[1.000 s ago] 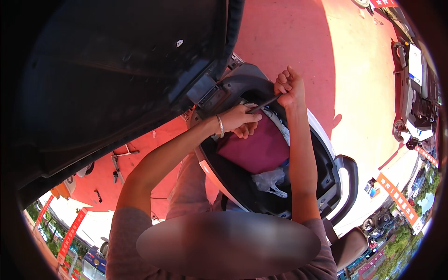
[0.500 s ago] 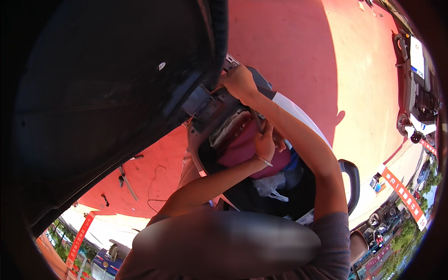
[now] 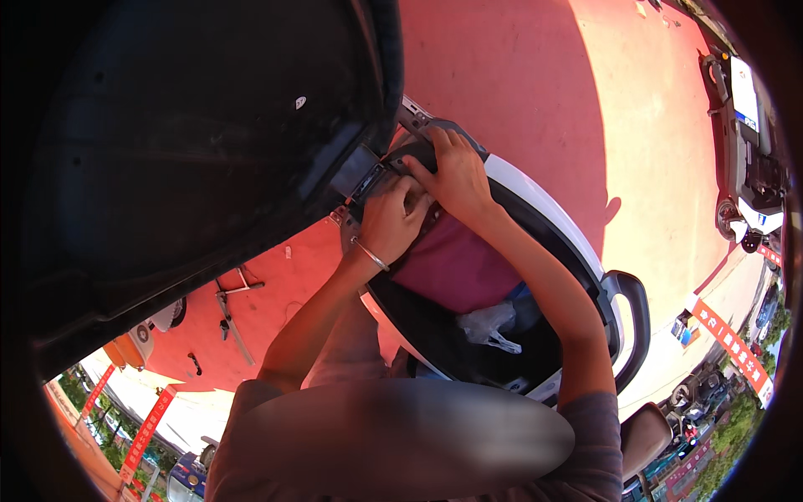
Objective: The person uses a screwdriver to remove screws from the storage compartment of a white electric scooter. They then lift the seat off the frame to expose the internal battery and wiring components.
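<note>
A scooter's black seat (image 3: 209, 151) is tipped up on the left, joined by a hinge (image 3: 365, 180) to the body with its open under-seat compartment (image 3: 435, 347). My left hand (image 3: 391, 219), a bracelet at its wrist, is beside the hinge at the compartment's far end. Its fingers are curled together; whatever they hold is hidden. My right hand (image 3: 460, 174) lies over the dark rim just to the right, thumb apart and fingers stretched, holding nothing visible. A maroon cloth item (image 3: 460, 263) fills the compartment's middle. A clear plastic bag (image 3: 489, 325) lies nearer me.
The scooter's grab rail (image 3: 637, 326) curves out at the right. Red ground (image 3: 510, 75) surrounds it, with a metal stand or tool (image 3: 234, 322) lying at left. Another scooter (image 3: 749, 142) is parked far right. Red banners (image 3: 734, 350) hang beyond.
My left hand has moved from the maroon item up to the hinge end. My right hand has shifted slightly right and opened out. The pale item beside the maroon cloth is now hidden.
</note>
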`<state>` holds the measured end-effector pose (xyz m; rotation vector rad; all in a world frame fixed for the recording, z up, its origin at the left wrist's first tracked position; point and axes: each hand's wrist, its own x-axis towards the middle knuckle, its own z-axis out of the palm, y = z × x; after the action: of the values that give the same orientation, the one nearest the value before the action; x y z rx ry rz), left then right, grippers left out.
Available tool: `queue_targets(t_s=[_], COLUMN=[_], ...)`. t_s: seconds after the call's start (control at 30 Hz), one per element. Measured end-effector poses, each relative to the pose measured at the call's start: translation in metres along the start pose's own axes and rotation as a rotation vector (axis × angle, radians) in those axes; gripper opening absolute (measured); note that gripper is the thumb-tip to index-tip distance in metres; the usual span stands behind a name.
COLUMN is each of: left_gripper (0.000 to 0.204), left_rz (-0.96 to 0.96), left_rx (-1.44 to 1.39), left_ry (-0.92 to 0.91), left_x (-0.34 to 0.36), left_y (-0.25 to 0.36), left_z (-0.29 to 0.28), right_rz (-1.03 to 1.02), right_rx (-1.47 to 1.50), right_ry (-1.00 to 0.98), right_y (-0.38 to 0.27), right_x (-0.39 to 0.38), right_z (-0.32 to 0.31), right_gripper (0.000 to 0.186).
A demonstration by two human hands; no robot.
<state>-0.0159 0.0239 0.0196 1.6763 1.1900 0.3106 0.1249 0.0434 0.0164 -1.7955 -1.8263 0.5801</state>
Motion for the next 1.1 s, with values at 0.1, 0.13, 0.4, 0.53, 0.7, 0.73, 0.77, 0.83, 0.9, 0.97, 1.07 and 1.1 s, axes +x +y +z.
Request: queue_targets(t_s=[0.1, 0.13, 0.4, 0.53, 0.7, 0.73, 0.77, 0.83, 0.9, 0.97, 1.07, 1.1], left_gripper=[0.025, 0.025, 0.04, 0.045, 0.047, 0.047, 0.046, 0.045, 0.039, 0.037, 0.033, 0.031], left_rz=[0.556, 0.648, 0.731, 0.812, 0.805, 0.799, 0.78, 0.743, 0.717, 0.636, 0.412, 0.291], left_rx=[0.44, 0.511, 0.714, 0.742, 0.68, 0.664, 0.662, 0.651, 0.577, 0.576, 0.582, 0.567], left_ry=[0.383, 0.327, -0.206, -0.21, -0.111, -0.074, -0.039, 0.034, 0.084, 0.12, 0.296, 0.312], left_x=[0.039, 0.057, 0.097, 0.099, 0.091, 0.086, 0.083, 0.076, 0.072, 0.062, 0.029, 0.015], left_y=[0.018, 0.01, -0.005, -0.006, -0.013, -0.015, -0.016, -0.014, -0.014, -0.012, -0.017, -0.016], left_z=[-0.033, -0.036, -0.045, -0.032, -0.03, -0.029, -0.027, -0.022, -0.018, -0.017, -0.003, 0.006], right_rz=[-0.03, -0.023, -0.017, 0.01, -0.001, 0.014, 0.0, -0.029, -0.12, -0.223, -0.448, -0.56], right_rx=[-0.32, -0.351, -0.456, -0.397, -0.336, -0.322, -0.35, -0.413, -0.439, -0.433, -0.407, -0.415], right_ry=[0.072, 0.052, 0.028, -0.039, 0.053, 0.042, 0.021, -0.024, -0.023, -0.086, -0.275, -0.355], right_y=[0.009, 0.01, 0.03, 0.02, 0.026, 0.026, 0.027, 0.029, 0.034, 0.04, 0.057, 0.066], right_x=[-0.03, -0.038, -0.06, -0.052, -0.057, -0.057, -0.057, -0.056, -0.054, -0.049, -0.02, -0.008], right_z=[-0.017, -0.016, -0.012, -0.017, -0.016, -0.017, -0.016, -0.016, -0.018, -0.023, -0.035, -0.038], right_gripper=[0.04, 0.039, 0.038, 0.044, 0.051, 0.052, 0.052, 0.054, 0.051, 0.045, 0.035, 0.034])
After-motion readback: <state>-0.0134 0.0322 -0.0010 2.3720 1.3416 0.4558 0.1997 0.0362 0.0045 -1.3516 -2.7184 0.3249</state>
